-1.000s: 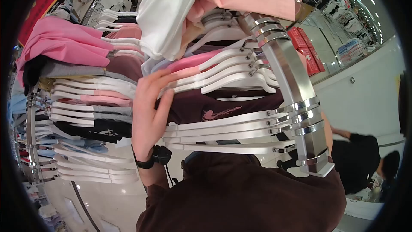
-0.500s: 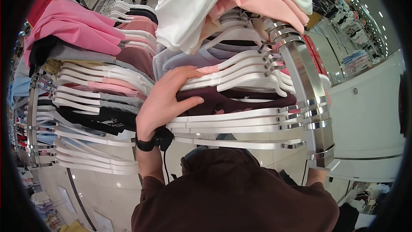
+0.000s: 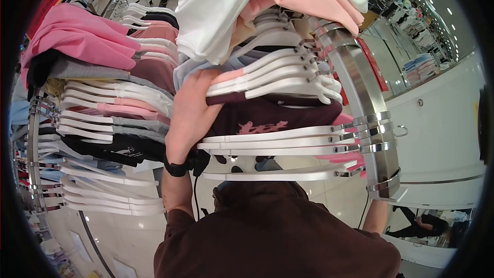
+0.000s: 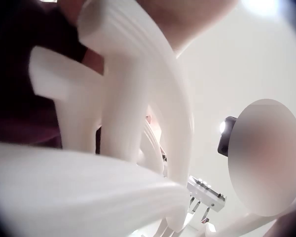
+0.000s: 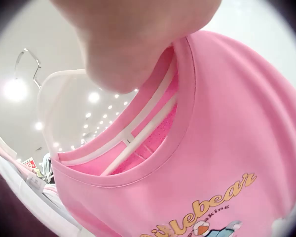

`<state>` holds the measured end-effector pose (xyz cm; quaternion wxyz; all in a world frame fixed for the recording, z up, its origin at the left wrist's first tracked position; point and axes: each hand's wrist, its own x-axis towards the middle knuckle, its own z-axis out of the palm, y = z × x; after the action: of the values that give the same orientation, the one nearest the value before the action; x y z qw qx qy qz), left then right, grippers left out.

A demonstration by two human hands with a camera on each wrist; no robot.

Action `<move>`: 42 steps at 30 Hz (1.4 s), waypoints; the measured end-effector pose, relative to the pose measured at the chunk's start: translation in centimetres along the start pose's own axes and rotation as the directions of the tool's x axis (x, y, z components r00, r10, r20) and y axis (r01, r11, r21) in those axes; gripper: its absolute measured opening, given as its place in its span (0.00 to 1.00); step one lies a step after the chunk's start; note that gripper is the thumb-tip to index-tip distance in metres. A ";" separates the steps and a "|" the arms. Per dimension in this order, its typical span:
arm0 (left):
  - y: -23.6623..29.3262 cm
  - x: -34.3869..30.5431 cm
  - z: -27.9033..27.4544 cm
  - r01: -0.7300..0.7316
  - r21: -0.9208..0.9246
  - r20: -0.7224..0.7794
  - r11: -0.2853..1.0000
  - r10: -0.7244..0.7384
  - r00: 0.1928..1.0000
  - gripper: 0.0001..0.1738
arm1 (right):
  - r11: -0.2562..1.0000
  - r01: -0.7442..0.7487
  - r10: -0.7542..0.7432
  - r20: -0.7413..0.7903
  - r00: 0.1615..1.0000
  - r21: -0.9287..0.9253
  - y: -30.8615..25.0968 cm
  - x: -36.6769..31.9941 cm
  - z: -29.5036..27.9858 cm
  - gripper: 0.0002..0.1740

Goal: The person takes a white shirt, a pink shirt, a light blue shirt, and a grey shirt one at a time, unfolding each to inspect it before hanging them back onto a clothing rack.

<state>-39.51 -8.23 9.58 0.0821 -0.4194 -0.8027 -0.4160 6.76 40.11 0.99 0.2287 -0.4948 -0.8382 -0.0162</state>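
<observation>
My left hand (image 3: pixel 190 113) grips the shoulder ends of several white hangers (image 3: pixel 278 74) and the dark maroon sweatshirt (image 3: pixel 257 118) with a pink print hanging with them. Its fingers are hidden behind the garments. In the left wrist view, white hanger arms (image 4: pixel 123 98) stand close before the lens. My right hand (image 5: pixel 133 44) holds a pink sweatshirt (image 5: pixel 227 123) on a hanger (image 5: pixel 64 108) near its collar. The hanger's hook (image 5: pixel 27 64) is off any rail. In the head view, the rail and hangers hide that hand, and pink fabric (image 3: pixel 337 152) shows under the rail's right end.
A curved metal rail (image 3: pixel 360 82) with ring clips stands at the right. Bare white hangers (image 3: pixel 278 141) cross in front of my body. White and peach clothes (image 3: pixel 221 15) lie over the rack top. Another full rack (image 3: pixel 108 118) is at left; a white counter (image 3: pixel 437 134) at right.
My left hand's fingers have gone from lying over the hangers to behind them, with the thumb drawn in. Pink fabric and a free hook have appeared by the rail's right end.
</observation>
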 end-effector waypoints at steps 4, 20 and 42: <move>0.2 0.7 -1.1 0.029 0.072 -0.069 0.997 -0.024 0.997 0.32 | 0.980 0.192 -0.187 0.090 0.978 -0.052 -0.7 -2.2 0.3 0.07; 2.9 -10.1 -2.7 -0.046 -0.501 -0.392 0.864 -0.180 0.902 0.28 | 0.969 0.077 -0.125 0.196 0.973 0.236 0.2 -14.0 4.3 0.13; 4.2 -19.8 20.4 0.366 -0.183 0.503 0.913 -0.233 0.832 0.16 | 0.903 0.100 -0.299 0.445 0.844 0.417 -6.1 -16.1 -0.7 0.09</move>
<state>-19.35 -3.94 -10.49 -0.2402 -0.3828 -0.7897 -0.4150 8.40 23.61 -3.58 0.0924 -0.3366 -0.9032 0.2498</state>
